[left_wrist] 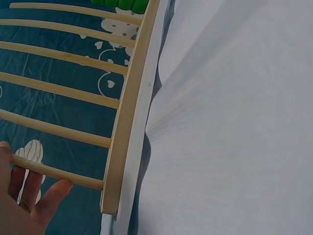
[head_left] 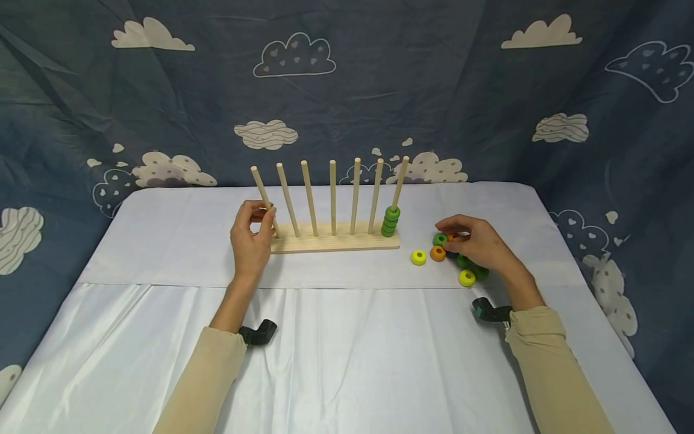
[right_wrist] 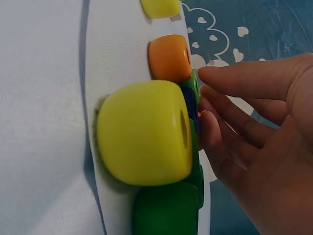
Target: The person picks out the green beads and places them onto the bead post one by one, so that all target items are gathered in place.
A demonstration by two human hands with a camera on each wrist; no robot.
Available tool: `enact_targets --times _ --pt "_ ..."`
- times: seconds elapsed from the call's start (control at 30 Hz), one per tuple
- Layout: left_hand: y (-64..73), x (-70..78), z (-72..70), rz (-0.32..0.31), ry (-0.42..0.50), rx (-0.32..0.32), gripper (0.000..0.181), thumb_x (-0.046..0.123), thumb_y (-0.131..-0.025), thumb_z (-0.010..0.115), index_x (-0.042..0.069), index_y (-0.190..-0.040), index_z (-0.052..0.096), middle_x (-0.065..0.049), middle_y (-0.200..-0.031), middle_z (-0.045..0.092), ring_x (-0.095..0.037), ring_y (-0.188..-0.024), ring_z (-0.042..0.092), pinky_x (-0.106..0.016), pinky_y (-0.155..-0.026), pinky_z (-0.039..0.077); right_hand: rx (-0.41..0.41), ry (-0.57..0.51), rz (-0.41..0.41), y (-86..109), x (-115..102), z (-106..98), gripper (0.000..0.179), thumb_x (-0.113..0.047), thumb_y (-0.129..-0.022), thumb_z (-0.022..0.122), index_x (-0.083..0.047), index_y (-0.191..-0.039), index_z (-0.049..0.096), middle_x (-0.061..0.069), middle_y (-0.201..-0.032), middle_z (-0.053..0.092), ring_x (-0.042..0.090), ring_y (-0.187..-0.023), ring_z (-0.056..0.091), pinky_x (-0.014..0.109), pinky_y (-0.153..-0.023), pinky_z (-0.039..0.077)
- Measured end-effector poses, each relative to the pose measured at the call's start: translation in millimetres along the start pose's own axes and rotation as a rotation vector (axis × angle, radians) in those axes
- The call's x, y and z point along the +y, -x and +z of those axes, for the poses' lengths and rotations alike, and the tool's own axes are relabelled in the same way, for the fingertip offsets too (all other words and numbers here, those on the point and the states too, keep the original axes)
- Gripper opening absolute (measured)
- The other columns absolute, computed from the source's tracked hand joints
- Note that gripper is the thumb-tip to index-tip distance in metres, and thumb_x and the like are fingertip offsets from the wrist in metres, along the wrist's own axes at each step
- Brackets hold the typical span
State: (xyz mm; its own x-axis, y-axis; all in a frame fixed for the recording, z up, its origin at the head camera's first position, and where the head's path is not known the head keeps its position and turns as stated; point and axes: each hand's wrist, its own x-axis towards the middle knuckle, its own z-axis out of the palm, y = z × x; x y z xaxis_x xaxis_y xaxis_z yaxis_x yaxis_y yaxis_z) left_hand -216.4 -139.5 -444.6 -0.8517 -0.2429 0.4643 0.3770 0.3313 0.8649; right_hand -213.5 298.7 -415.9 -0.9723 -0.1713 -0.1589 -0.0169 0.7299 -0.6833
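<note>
Beads (head_left: 437, 253), glossy, rounded and holed, in yellow, orange, green and dark blue, lie loosely clustered on the white cloth (head_left: 352, 337), below and around the fingertips of the right hand (head_left: 479, 241), much the nearer of the two. From where I stand, the pale wooden base (head_left: 336, 242) stretches left to right across the cloth, off to that hand's left, so any carry to it would, I judge, run leftward and have to rise over a peg's tip. Closest to the cluster is the rightmost pale wooden peg (head_left: 400, 184), with a stack of shiny green beads (head_left: 390, 222) at its foot; the other six carry none. The left hand (head_left: 253, 238) pinches the leftmost pale wooden peg (head_left: 261, 187), at the opposite end. The right hand's fingers are bent, with a narrow gap at the tips; whether they grip anything I cannot tell. Seen from overhead, the yellow and orange beads show their holes facing up; only the right wrist's view clearly shows the dark blue bead (right_wrist: 190, 104), tucked behind the orange bead (right_wrist: 168, 58) and the yellow bead (right_wrist: 144, 132).
</note>
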Motion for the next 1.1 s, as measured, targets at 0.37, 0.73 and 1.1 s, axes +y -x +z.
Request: enact_targets --times 0.37,0.73,1.1 --pt "0.0 0.3 -0.2 0.011 -0.005 0.0 0.017 0.015 -0.102 0.067 0.002 -0.114 0.067 -0.017 -0.108 0.068 -0.009 -0.09 0.062 -0.025 -0.063 0.065 0.015 0.056 0.034 -1.9 -1 5 0.043 0.003 -0.097 0.064 -0.001 -0.139 0.057 0.023 -0.14 0.06 0.04 -0.128 0.057 0.058 -0.116 0.05" --pt "0.1 1.7 -0.2 0.02 -0.01 -0.002 0.017 0.014 -0.102 0.068 0.001 -0.113 0.067 -0.019 -0.108 0.068 -0.008 -0.088 0.061 -0.026 -0.061 0.064 0.043 0.111 0.021 -4.2 0 11 0.044 0.004 -0.095 0.068 -0.002 -0.137 0.059 0.023 -0.136 0.063 0.039 -0.124 0.058 0.059 -0.113 0.051" --pt "0.7 2.7 -0.6 0.024 -0.032 0.001 0.017 0.014 -0.102 0.068 0.002 -0.114 0.067 -0.014 -0.108 0.069 -0.013 -0.09 0.063 -0.029 -0.062 0.064 0.092 0.08 0.045 -4.2 -9 8 0.047 -0.006 -0.098 0.07 -0.009 -0.143 0.057 0.02 -0.141 0.061 0.041 -0.125 0.059 0.057 -0.105 0.058"
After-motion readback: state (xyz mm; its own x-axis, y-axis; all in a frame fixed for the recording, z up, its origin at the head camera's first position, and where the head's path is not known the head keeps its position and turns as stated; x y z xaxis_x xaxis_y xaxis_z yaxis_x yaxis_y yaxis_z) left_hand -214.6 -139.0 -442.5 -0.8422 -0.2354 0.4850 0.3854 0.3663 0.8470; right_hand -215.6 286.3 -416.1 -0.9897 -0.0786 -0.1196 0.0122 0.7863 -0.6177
